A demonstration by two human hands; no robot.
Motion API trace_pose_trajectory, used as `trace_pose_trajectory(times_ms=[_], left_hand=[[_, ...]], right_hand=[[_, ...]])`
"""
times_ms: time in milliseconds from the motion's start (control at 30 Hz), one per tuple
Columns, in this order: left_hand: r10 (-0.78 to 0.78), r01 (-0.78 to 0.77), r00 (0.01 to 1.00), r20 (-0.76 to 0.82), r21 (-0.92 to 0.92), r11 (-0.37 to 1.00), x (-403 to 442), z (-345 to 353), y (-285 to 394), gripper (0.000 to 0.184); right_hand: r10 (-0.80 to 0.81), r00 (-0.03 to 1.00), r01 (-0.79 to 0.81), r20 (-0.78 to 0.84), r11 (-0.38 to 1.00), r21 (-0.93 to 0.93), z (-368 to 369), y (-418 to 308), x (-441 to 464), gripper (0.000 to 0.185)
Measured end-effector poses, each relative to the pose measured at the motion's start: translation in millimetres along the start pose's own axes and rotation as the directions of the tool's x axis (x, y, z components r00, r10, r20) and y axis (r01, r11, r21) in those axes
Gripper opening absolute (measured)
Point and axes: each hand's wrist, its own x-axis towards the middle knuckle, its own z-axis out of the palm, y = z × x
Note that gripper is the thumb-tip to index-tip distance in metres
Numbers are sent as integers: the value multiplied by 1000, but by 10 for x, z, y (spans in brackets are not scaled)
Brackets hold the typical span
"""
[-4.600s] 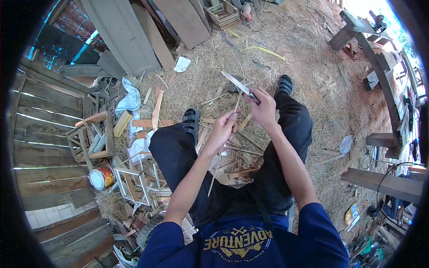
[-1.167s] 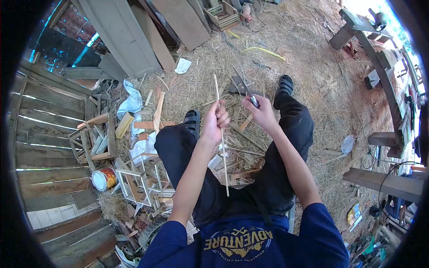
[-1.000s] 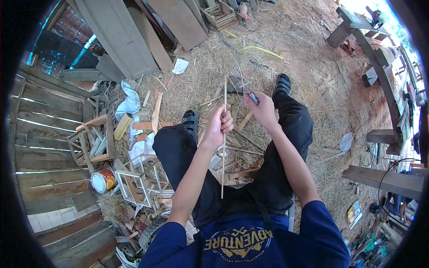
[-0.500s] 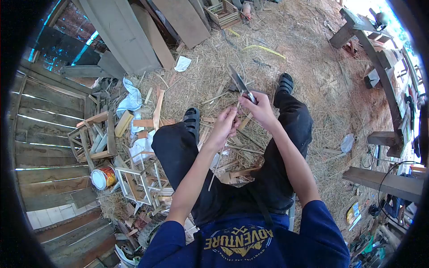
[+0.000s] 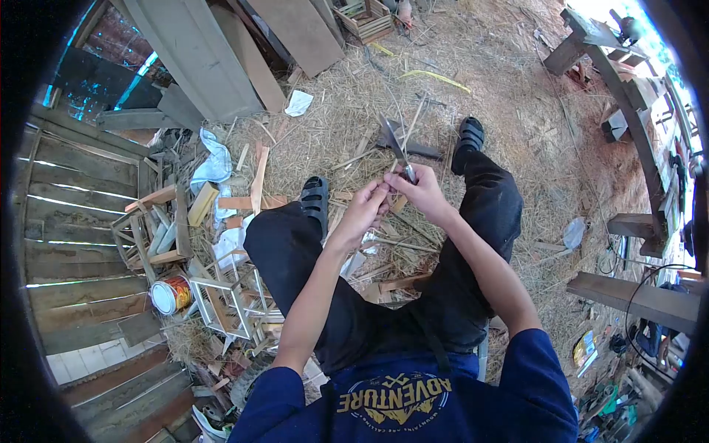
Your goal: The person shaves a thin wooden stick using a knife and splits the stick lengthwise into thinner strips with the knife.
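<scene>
In the head view, my right hand [image 5: 427, 196] is closed around the handle of a knife [image 5: 391, 140], whose blade points up and away from me. Pinched in the fingers of my left hand [image 5: 362, 213] is a thin wooden stick [image 5: 414, 120]. Its pale length runs forward beside the blade, toward the ground beyond. Both hands meet at the fingertips above the gap between my knees. The stick's near end is hidden by the fingers. Whether the blade touches the stick I cannot tell.
Straw and wood scraps cover the ground. A dark flat piece [image 5: 425, 150] lies beyond the hands. On the left are a small white frame [image 5: 221, 306], a paint can [image 5: 171, 294] and a wooden crate-like frame [image 5: 159, 221]. A wooden beam [image 5: 635, 303] juts in from the right.
The stick, which stretched back toward my lap, now extends forward past the knife. Both hands have shifted slightly, and the knife blade has turned a little more upright.
</scene>
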Motion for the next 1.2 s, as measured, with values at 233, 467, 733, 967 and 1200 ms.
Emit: trace_pose_trajectory(times_ms=[233, 467, 733, 967, 1200], left_hand=[[22, -27, 997, 80, 66, 997, 15, 3, -23, 25], [1, -1, 1000, -4, 44, 999, 3, 63, 21, 24], [51, -60, 988, -149, -60, 996, 103, 3, -36, 20], [57, -69, 996, -73, -182, 981, 144, -113, -112, 20], [82, -82, 997, -3, -164, 983, -11, -14, -3, 12]], right_hand=[[-1, 909, 56, -417, 991, 119, -339, -194, 265, 19], [-71, 971, 26, -229, 980, -197, -199, -30, 176, 27], [-72, 981, 156, 179, 842, -517, -22, -94, 30, 33], [-283, 909, 416, 307, 668, -617, -61, 13, 17, 39], [-351, 848, 529, 396, 539, -655, -136, -32, 13, 45]])
